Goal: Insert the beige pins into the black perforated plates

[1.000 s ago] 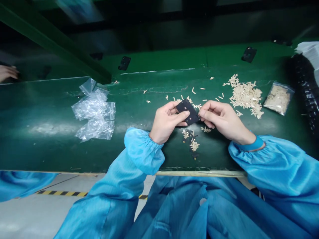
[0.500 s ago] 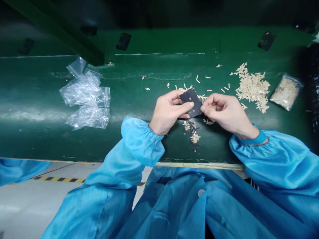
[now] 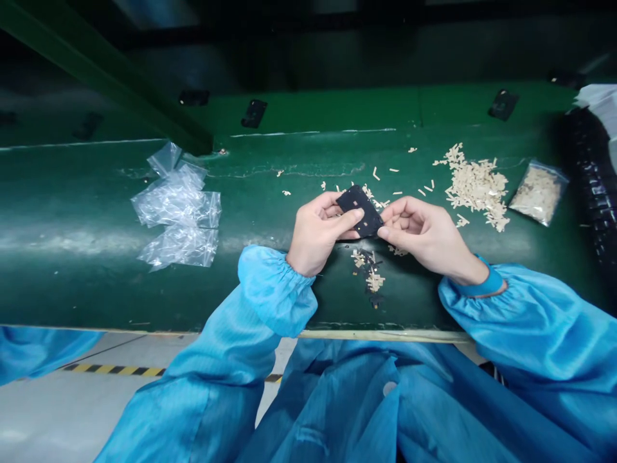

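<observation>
A thin black plastic plate [image 3: 359,209] with small square cut-outs is held tilted above the table. My left hand [image 3: 318,231] is closed on its left side, thumb on the upper face. At the plate's right corner, my right hand [image 3: 424,235] has thumb and index finger closed on the edge; whether a small part is also between them is hidden. Below the plate lies a small heap of cream and black bits [image 3: 369,270]. More cream-coloured small strips [image 3: 378,199] lie just behind it, partly covered by the plate and fingers.
Clear zip bags [image 3: 178,212] are piled at left. At right are a heap of cream pieces [image 3: 477,183] and a filled bag [image 3: 540,193]. Several black parts, one a flat plate [image 3: 254,113], lie along the back. A green beam [image 3: 144,96] crosses the upper left.
The view has tilted, so the table sits lower in the picture. My right fingers have spread from a tight pinch to hold the plate's corner, and the plate has turned slightly.
</observation>
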{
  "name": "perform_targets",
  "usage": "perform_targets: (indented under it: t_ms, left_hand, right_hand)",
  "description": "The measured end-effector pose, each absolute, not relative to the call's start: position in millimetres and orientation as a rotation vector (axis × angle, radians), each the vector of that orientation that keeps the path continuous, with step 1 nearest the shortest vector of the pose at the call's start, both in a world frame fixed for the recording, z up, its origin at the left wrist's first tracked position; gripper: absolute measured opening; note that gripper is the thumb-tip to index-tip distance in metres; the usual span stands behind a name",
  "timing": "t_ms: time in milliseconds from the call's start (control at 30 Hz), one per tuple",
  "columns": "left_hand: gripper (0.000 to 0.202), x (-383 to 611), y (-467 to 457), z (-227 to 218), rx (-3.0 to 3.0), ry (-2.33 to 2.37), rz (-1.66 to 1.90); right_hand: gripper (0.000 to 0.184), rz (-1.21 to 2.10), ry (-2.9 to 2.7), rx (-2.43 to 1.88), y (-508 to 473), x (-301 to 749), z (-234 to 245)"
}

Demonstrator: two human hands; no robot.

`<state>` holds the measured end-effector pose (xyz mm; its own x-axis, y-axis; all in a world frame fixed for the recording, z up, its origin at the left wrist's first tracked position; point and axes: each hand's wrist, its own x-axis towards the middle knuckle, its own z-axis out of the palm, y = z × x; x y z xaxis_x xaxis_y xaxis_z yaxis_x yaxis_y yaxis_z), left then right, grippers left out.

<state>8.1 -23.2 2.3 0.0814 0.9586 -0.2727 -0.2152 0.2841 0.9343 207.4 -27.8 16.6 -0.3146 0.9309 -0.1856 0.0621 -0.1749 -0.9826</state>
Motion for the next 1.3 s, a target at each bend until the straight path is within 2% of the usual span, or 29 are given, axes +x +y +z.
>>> perform_targets:
  t_ms: [167, 300, 533, 800, 1067, 1300]
  left_hand:
    - [0.045, 6, -24, 3, 0.862, 1.087, 1.011]
    - [0.045, 9, -27, 2, 0.846, 1.049, 0.966]
    - [0.043, 10, -26, 0, 0.820, 1.044, 0.937]
    - [0.045, 9, -24, -1, 0.807, 1.091, 0.955]
    - [0.049, 6, -19, 1, 0.763, 1.104, 0.968]
    - [0.049, 9, -21, 3, 0.792, 1.059, 0.892]
  right_hand:
    - [0.022, 1.884, -1.164, -0.986, -25, 213, 16]
    - [0.027, 2.009, -1.012, -0.935, -25, 208, 13]
    - [0.031, 1.897, -1.044, -0.990, -22, 206, 10]
    - [0.028, 1.689, -1.397, -1.147, -23, 211, 14]
    - [0.026, 1.924, -1.175, -0.993, -18, 216, 12]
    - [0.032, 1.843, -1.380, -1.141, -23, 211, 13]
